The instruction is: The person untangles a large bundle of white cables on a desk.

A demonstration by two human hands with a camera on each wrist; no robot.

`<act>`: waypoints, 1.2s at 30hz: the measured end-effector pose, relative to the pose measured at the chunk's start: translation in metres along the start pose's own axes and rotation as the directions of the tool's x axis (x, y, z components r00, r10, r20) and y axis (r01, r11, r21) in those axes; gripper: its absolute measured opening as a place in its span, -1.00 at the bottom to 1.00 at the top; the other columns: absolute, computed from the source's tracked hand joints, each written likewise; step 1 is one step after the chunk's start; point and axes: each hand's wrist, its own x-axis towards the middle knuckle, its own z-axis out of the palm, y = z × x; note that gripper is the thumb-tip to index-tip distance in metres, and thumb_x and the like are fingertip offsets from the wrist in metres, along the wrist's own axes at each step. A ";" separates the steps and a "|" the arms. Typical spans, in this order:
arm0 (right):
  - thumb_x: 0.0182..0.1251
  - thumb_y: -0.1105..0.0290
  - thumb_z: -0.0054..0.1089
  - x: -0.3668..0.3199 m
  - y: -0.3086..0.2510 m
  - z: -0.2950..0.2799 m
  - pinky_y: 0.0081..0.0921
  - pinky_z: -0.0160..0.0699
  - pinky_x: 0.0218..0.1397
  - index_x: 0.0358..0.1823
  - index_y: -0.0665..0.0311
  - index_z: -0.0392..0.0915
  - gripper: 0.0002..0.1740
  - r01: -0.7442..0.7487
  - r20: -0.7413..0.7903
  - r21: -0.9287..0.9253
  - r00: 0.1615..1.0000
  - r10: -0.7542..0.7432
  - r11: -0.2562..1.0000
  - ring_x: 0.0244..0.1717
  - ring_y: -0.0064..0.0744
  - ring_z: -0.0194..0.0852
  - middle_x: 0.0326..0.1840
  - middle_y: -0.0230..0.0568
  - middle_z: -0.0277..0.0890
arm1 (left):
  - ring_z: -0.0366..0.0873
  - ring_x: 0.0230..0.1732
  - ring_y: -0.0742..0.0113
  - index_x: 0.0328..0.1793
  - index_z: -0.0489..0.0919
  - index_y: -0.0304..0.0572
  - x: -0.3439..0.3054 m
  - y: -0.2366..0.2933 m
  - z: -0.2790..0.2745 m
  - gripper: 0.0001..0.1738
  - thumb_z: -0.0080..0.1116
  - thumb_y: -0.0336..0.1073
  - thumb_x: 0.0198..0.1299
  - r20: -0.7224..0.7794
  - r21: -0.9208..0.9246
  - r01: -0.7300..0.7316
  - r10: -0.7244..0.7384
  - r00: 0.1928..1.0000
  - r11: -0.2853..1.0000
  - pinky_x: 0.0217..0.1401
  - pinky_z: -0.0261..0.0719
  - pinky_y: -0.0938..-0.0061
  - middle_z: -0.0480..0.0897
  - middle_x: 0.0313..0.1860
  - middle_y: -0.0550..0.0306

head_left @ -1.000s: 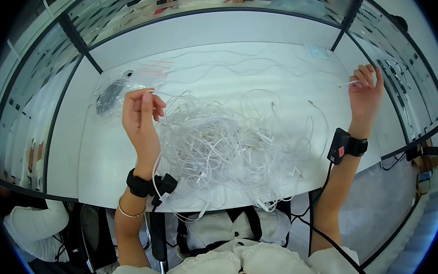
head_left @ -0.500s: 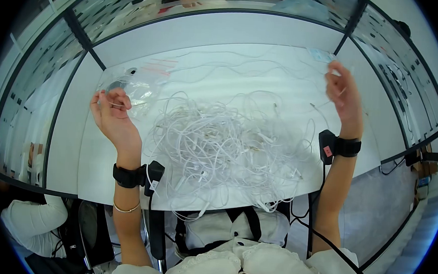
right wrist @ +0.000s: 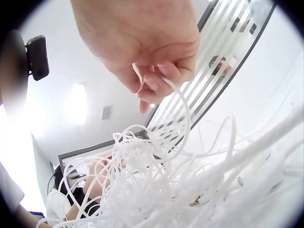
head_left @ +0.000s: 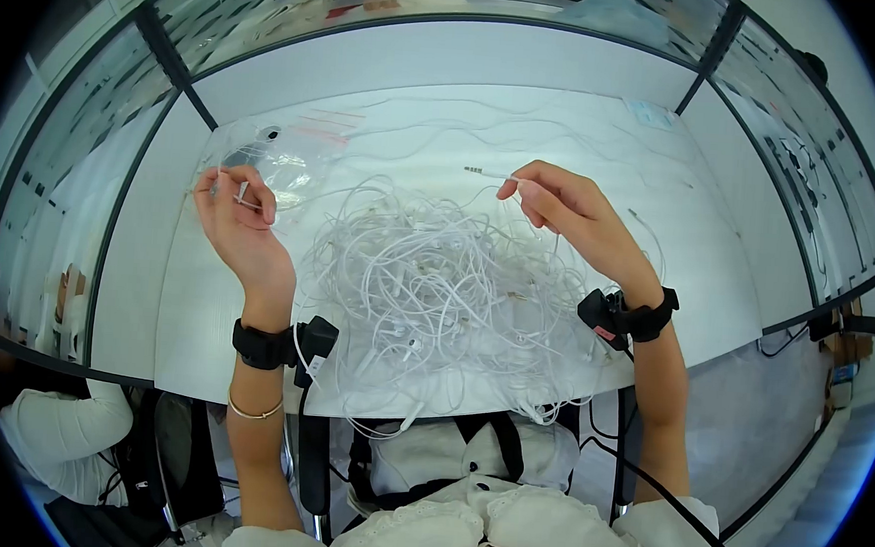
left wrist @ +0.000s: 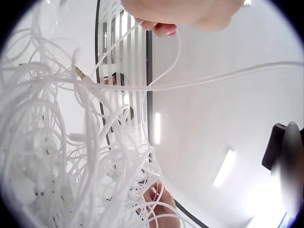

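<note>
Tangle of thin white cables lies across the middle of the white bench. Right hand: has moved inward from the right side of the bench to a position above the far side of the tangle; its grip pinches a slim white cable end, with a banded metal plug projecting to the left. Left hand: has shifted outward over the past second to the near edge of a flat, clear plastic bag; its grip is curled about a white cable length. From where I stand, it cannot be told whether both hands hold one cable. Meaning for the work, as judged: the hands are closer together, so the held cable is probably slackened; the plug stands apart from the tangle, but trailing slack could snag in the loops beneath
</note>
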 end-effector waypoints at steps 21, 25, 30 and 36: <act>0.39 0.27 0.08 0.021 0.011 0.034 -0.54 0.43 0.13 -0.01 0.33 0.62 -0.68 0.019 0.207 0.289 0.975 -0.082 0.957 0.00 -0.49 0.54 0.01 -0.22 0.63 | 0.09 -0.62 0.56 -0.34 0.21 -0.10 -0.023 -0.003 0.028 -0.88 -0.21 -0.27 0.21 0.378 0.049 0.142 -0.150 0.913 0.989 -0.63 0.00 0.67 0.27 -0.59 0.20; 0.40 0.29 0.07 0.022 0.017 0.039 -0.59 0.44 0.07 0.00 0.31 0.63 -0.70 -0.034 0.193 0.384 0.980 -0.044 0.923 -0.05 -0.57 0.52 -0.07 -0.27 0.64 | 0.11 -0.66 0.56 -0.33 0.27 -0.14 -0.027 -0.007 0.029 -0.90 -0.26 -0.31 0.16 0.533 0.153 0.257 -0.299 0.792 0.954 -0.61 0.06 0.67 0.32 -0.61 0.19; 0.38 0.34 0.09 0.020 0.008 0.037 -0.59 0.44 -0.02 -0.04 0.28 0.65 -0.74 0.047 0.112 0.296 0.990 -0.084 0.954 -0.13 -0.58 0.50 -0.16 -0.29 0.63 | 0.07 -0.59 0.70 -0.17 0.44 -0.19 -0.042 -0.001 0.039 -0.93 0.00 -0.40 0.27 0.610 0.319 0.285 -0.426 0.668 0.904 -0.54 -0.02 0.70 0.26 -0.60 0.43; 0.31 0.47 0.14 0.015 -0.003 0.043 -0.56 0.46 -0.05 -0.04 0.24 0.66 -0.77 0.213 0.038 0.151 0.974 -0.221 0.965 -0.15 -0.50 0.52 -0.20 -0.27 0.60 | 0.08 -0.58 0.74 -0.10 0.52 -0.19 -0.042 -0.004 0.036 -0.89 0.11 -0.36 0.30 0.662 0.327 0.207 -0.380 0.646 0.922 -0.52 -0.04 0.70 0.26 -0.62 0.50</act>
